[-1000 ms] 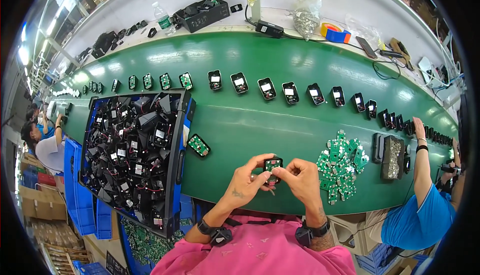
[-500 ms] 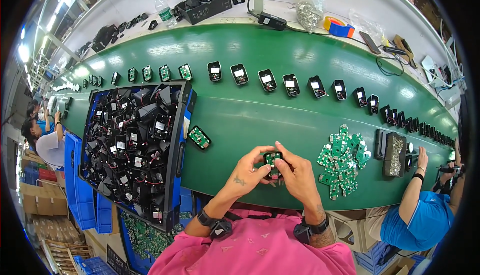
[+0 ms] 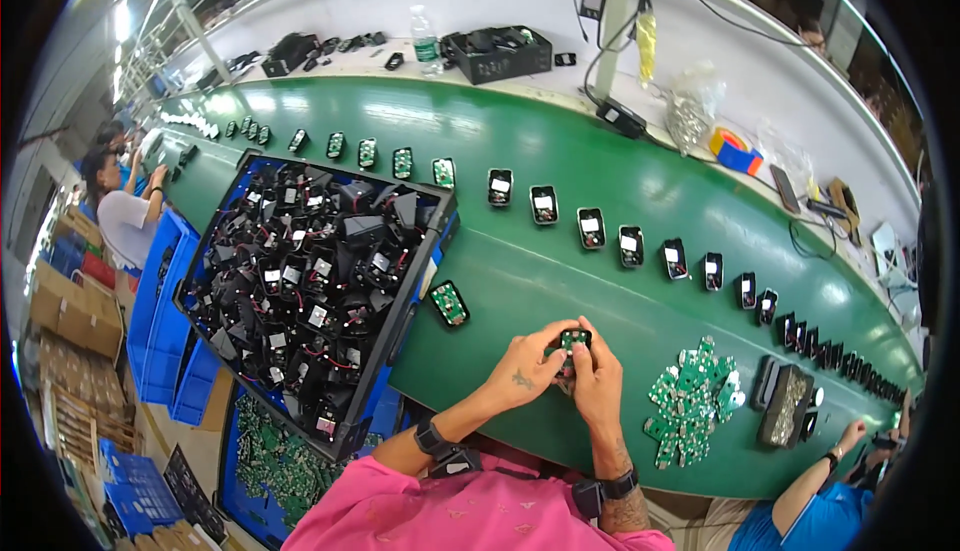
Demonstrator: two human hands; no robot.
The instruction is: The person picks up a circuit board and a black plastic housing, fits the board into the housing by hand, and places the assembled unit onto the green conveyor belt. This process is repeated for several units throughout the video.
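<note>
Both my hands grip a small black plastic housing with a green circuit board (image 3: 574, 338) above the green bench. My left hand (image 3: 528, 369) wraps its left side, with fingers curled around the far edge. From the right, my right hand (image 3: 598, 379) closes on it, the thumb pressed on the board. My fingers hide the housing's lower part. Left of my hands lies another black housing with a green board (image 3: 449, 304). To the right, a loose pile of bare green circuit boards (image 3: 693, 401) rests on the bench.
A large crate (image 3: 432, 251) full of black housings with wires stands at left. Behind runs a row of open housings (image 3: 591, 228), some showing boards. A metal-filled dark box (image 3: 787, 406) sits at right, near a co-worker's arm (image 3: 812, 486). Blue bins (image 3: 165, 316) stand far left.
The whole view has swung, so bench things sit farther right and lower. My hands still hold the housing, and the fingers have drawn closer together around it.
</note>
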